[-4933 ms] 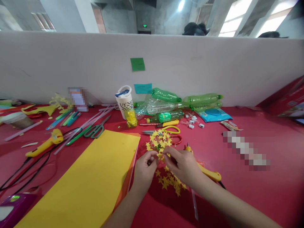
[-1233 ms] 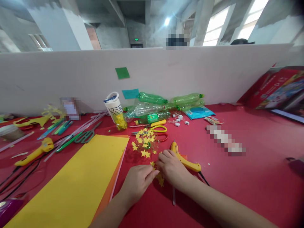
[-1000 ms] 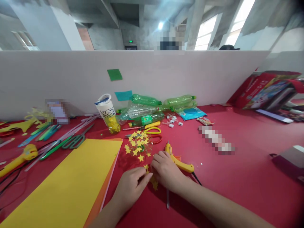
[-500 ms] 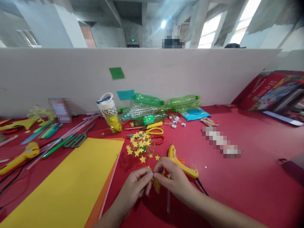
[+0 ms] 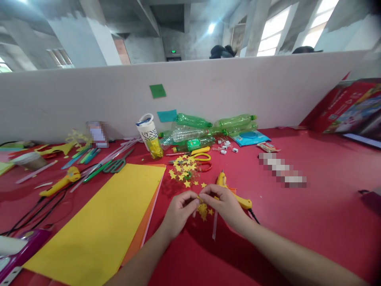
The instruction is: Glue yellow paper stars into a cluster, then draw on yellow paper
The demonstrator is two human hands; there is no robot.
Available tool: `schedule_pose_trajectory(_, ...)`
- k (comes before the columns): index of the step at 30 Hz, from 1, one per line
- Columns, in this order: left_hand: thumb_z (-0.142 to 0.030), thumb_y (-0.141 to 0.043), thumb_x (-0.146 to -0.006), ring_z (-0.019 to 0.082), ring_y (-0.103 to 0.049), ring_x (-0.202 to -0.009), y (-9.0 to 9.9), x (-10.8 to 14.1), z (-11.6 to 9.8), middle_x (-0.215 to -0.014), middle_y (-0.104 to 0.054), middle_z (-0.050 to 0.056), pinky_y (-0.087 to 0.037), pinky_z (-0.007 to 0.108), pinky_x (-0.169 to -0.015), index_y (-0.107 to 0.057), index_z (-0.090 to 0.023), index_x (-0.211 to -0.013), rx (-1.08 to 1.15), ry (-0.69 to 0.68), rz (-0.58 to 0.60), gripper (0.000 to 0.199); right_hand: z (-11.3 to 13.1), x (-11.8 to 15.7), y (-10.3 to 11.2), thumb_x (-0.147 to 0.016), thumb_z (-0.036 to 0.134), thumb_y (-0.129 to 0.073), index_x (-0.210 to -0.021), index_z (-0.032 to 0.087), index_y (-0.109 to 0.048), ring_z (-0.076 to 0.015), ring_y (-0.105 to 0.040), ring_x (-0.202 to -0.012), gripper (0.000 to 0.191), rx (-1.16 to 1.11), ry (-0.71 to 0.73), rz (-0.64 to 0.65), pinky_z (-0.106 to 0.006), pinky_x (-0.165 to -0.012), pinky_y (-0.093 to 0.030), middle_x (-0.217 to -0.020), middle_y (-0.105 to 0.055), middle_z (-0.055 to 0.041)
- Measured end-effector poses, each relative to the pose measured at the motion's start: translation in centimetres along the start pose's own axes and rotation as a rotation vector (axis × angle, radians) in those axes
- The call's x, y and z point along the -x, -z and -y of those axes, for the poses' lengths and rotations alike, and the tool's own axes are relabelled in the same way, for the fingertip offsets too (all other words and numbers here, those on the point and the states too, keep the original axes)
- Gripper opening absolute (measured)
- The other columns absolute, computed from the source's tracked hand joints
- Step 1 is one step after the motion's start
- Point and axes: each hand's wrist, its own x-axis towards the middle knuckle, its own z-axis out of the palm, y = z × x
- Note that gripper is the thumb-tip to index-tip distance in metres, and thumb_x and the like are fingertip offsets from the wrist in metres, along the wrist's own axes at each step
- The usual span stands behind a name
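Observation:
My left hand (image 5: 182, 209) and my right hand (image 5: 220, 200) meet over the red table, thumbs and forefingers pinched on a small yellow piece (image 5: 200, 199) between them. Its exact shape is too small to tell. Just below the fingertips lies a pile of gold stars (image 5: 203, 210), partly hidden by the hands. More yellow stars (image 5: 182, 166) spread beyond them, some on a clear plastic piece. A yellow glue gun (image 5: 221, 180) lies beside my right hand, partly covered by it. From under that hand a clear strip (image 5: 214, 226) sticks out toward me.
Yellow paper sheets (image 5: 98, 222) lie at left. Behind the stars are scissors (image 5: 204, 157), green bottles (image 5: 195, 121) and a white cup (image 5: 147, 129). A second glue gun (image 5: 61, 183), pens and green scissors (image 5: 118, 163) are at far left. A white partition (image 5: 238, 87) stands behind; heads show beyond it.
The view has shifted left, so most things appear further right. Both hands stay together, and the yellow piece between their fingertips shows more clearly now.

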Motion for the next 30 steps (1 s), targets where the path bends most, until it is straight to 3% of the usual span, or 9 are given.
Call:
schedule_pose_trajectory(6,-0.026,-0.051,-0.081,0.009,-0.039,-0.053,0.0,0.0,-0.3,-0.054,-0.043,-0.005,-0.031,0.021,-0.053,-0.054,-0.016,-0.069,-0.021,-0.022,-0.074,0.016,0.7,-0.3,1.0,-0.087,0.027,-0.045,-0.073,0.017,-0.059,-0.0127,-0.056,-0.065,0.022,0.232,0.093,0.067,-0.022,-0.058,-0.041,-0.068,-0.061,0.0004)
schedule_pose_trajectory(9,-0.027,-0.051,-0.081,0.008,-0.036,-0.049,0.1,0.0,-0.2,-0.051,-0.041,-0.006,-0.029,0.021,-0.05,-0.051,-0.017,-0.066,0.004,0.019,-0.108,0.018,0.9,-0.7,4.1,-0.088,0.026,-0.044,-0.088,0.02,-0.063,-0.0161,-0.059,-0.075,0.02,0.647,0.217,0.105,-0.026,-0.067,-0.041,-0.084,-0.065,-0.0037)
schedule_pose_trajectory(11,-0.029,-0.05,-0.082,0.008,-0.034,-0.048,0.2,0.0,-0.1,-0.051,-0.041,-0.007,-0.028,0.02,-0.048,-0.05,-0.017,-0.067,0.027,0.046,-0.122,0.019,0.7,-0.8,6.6,-0.081,0.028,-0.054,-0.093,0.02,-0.062,-0.0208,-0.059,-0.08,0.017,0.965,0.157,0.089,-0.028,-0.066,-0.04,-0.089,-0.065,-0.0073)
schedule_pose_trajectory(14,-0.031,-0.05,-0.082,0.007,-0.032,-0.047,0.4,0.1,-0.1,-0.052,-0.04,-0.007,-0.026,0.019,-0.046,-0.05,-0.018,-0.069,0.06,0.069,-0.12,0.019,-0.3,-0.3,8.9,-0.072,0.024,-0.059,-0.085,0.018,-0.061,-0.0226,-0.06,-0.079,0.014,1.164,0.085,0.248,-0.029,-0.064,-0.038,-0.087,-0.063,-0.0092)
schedule_pose_trajectory(17,-0.032,-0.05,-0.082,0.007,-0.031,-0.046,0.4,0.1,-0.1,-0.052,-0.039,-0.007,-0.025,0.019,-0.045,-0.05,-0.018,-0.068,0.08,0.081,-0.107,0.02,-1.8,0.1,8.6,-0.063,0.013,-0.057,-0.084,0.018,-0.058,-0.0216,-0.059,-0.074,0.021,1.176,0.044,0.27,-0.028,-0.059,-0.035,-0.086,-0.061,-0.0086)
schedule_pose_trajectory(22,-0.032,-0.051,-0.081,0.007,-0.032,-0.045,0.1,0.1,-0.1,-0.051,-0.041,-0.007,-0.025,0.019,-0.045,-0.052,-0.017,-0.068,0.066,0.086,-0.124,0.02,-3.3,-0.2,7.2,-0.059,0.004,-0.049,-0.086,0.015,-0.052,-0.0172,-0.056,-0.064,0.029,1.146,-0.035,0.138,-0.026,-0.052,-0.03,-0.086,-0.058,-0.0082)
schedule_pose_trajectory(25,-0.032,-0.05,-0.082,0.008,-0.034,-0.046,0.0,0.2,-0.4,-0.051,-0.042,-0.007,-0.027,0.02,-0.047,-0.053,-0.017,-0.069,0.034,0.083,-0.148,0.019,-2.4,-0.8,7.7,-0.065,0.008,-0.049,-0.091,0.016,-0.049,-0.0175,-0.056,-0.069,0.028,1.086,-0.045,0.003,-0.026,-0.054,-0.032,-0.09,-0.056,-0.0079)
schedule_pose_trajectory(27,-0.031,-0.05,-0.082,0.008,-0.036,-0.048,0.1,0.3,-0.7,-0.051,-0.042,-0.006,-0.029,0.02,-0.049,-0.053,-0.017,-0.068,0.005,0.057,-0.164,0.02,-1.2,-1.0,7.9,-0.069,0.014,-0.052,-0.092,0.018,-0.047,-0.0172,-0.054,-0.071,0.023,0.93,0.007,-0.095,-0.025,-0.056,-0.035,-0.089,-0.055,-0.0054)
schedule_pose_trajectory(30,-0.031,-0.049,-0.082,0.01,-0.039,-0.051,0.1,0.4,-1.0,-0.052,-0.041,-0.006,-0.031,0.021,-0.052,-0.053,-0.017,-0.069,-0.046,0.012,-0.204,0.02,0.5,-0.7,7.1,-0.077,0.025,-0.053,-0.084,0.02,-0.048,-0.0155,-0.052,-0.065,0.009,0.615,0.111,-0.099,-0.025,-0.057,-0.039,-0.076,-0.055,-0.001)
